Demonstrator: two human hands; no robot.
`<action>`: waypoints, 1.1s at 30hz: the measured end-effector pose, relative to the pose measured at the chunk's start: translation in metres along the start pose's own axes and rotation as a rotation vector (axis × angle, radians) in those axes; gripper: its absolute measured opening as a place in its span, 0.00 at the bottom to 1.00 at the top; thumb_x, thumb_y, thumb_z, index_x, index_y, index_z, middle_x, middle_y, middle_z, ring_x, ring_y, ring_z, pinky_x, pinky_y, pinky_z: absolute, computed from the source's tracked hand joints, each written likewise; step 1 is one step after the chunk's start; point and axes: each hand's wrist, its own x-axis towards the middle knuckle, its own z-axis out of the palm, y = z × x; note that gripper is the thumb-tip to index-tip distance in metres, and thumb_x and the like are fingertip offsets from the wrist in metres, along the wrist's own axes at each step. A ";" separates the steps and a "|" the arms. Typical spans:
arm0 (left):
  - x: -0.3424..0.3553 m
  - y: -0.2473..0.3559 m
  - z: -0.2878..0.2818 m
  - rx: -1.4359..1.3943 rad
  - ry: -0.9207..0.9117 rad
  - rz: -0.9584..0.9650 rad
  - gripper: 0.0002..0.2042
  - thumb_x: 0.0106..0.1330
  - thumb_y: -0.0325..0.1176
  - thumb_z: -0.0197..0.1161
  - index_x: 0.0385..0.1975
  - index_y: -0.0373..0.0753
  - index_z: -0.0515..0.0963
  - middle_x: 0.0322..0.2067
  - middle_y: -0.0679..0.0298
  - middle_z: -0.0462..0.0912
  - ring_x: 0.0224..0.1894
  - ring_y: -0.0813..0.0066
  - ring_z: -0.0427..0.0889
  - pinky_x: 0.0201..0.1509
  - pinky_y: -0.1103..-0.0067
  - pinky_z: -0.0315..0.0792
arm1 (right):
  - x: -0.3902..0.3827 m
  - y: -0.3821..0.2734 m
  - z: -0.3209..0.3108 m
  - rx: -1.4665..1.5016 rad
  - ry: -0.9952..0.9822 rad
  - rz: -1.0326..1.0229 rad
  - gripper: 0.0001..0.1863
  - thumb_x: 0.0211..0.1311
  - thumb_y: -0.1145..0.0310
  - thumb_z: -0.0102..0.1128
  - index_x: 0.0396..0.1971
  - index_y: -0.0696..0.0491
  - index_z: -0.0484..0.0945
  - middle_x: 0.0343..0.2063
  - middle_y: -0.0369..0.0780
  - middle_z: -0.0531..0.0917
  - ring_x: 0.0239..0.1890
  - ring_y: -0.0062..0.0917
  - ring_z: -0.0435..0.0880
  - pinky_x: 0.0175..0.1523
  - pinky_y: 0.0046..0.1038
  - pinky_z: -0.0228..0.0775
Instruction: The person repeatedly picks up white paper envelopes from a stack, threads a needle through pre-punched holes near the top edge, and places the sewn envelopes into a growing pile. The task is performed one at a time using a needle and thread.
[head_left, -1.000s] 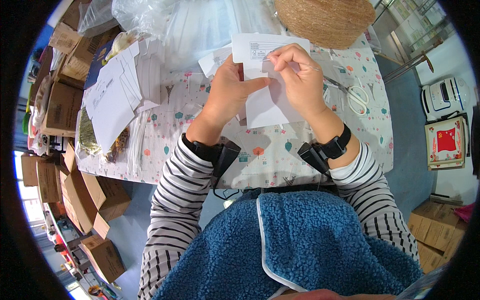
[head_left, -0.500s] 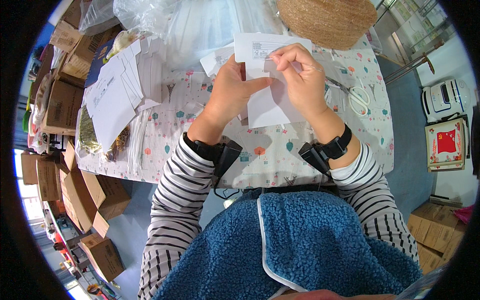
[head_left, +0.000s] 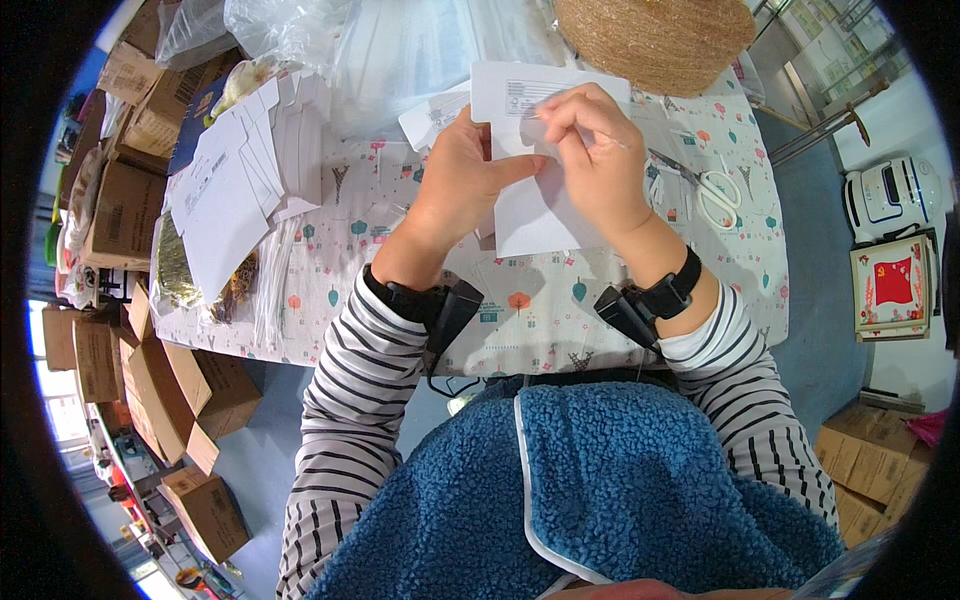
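Observation:
A flat white card (head_left: 545,225) with a small printed panel near its far edge is held upright in front of me over the table. My left hand (head_left: 462,180) grips its left side, thumb lying across the card's face. My right hand (head_left: 598,165) is closed in a pinch over the card's right part. Between its fingertips runs a thin whitish strand, its end poking out beside the hand; the exact kind is too small to tell. Behind the card lies another white printed card (head_left: 432,118). Scissors (head_left: 715,195) with white handles rest to the right of my right hand.
On the left stand a stack of white cards (head_left: 230,185) and a bundle of thin white strips (head_left: 275,285). Clear plastic bags (head_left: 410,70) and a brown woven straw piece (head_left: 655,40) fill the far side. Cardboard boxes (head_left: 205,510) sit on the floor at left.
My right hand has shifted very slightly left and up over the card, still pinching. The card's top has risen a little; my left hand stays where it was.

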 end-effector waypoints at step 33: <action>0.000 0.003 0.000 -0.072 0.075 -0.071 0.12 0.70 0.26 0.62 0.51 0.29 0.77 0.44 0.61 0.85 0.42 0.80 0.82 0.47 0.82 0.76 | 0.002 0.016 -0.017 0.307 0.239 0.271 0.09 0.66 0.79 0.61 0.24 0.55 0.75 0.31 0.35 0.84 0.36 0.16 0.79 0.46 0.20 0.71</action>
